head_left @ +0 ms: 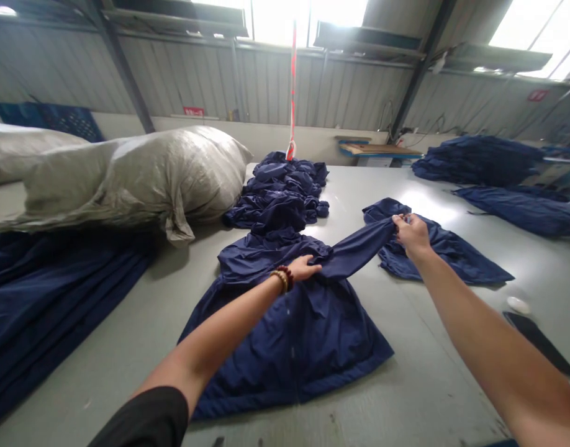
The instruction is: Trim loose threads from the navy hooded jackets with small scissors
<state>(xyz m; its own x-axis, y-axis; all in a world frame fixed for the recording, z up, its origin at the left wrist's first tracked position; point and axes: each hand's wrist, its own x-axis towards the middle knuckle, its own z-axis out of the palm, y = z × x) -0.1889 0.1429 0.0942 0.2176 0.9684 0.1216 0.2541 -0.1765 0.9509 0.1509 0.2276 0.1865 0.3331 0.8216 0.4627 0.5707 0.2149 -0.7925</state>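
Note:
A navy jacket (285, 341) lies spread on the pale table (434, 372), its hem toward me. My right hand (411, 233) pinches the cuff end of one sleeve and holds it stretched out to the right. My left hand (303, 268), with beaded bracelets at the wrist, rests on the jacket's upper part near that sleeve's shoulder, thumb and fingers apart. Beyond the collar area lies a heap of crumpled navy garments (285, 186). Another navy garment (452, 248) lies flat behind my right hand.
Large whitish sacks (140, 174) sit at the left, with navy fabric (47, 298) in front. Navy piles (480, 160) stand at the back right. A dark phone (539, 341) and a white oval object (518, 305) lie at the right. A red-and-white cord (293, 93) hangs over the table.

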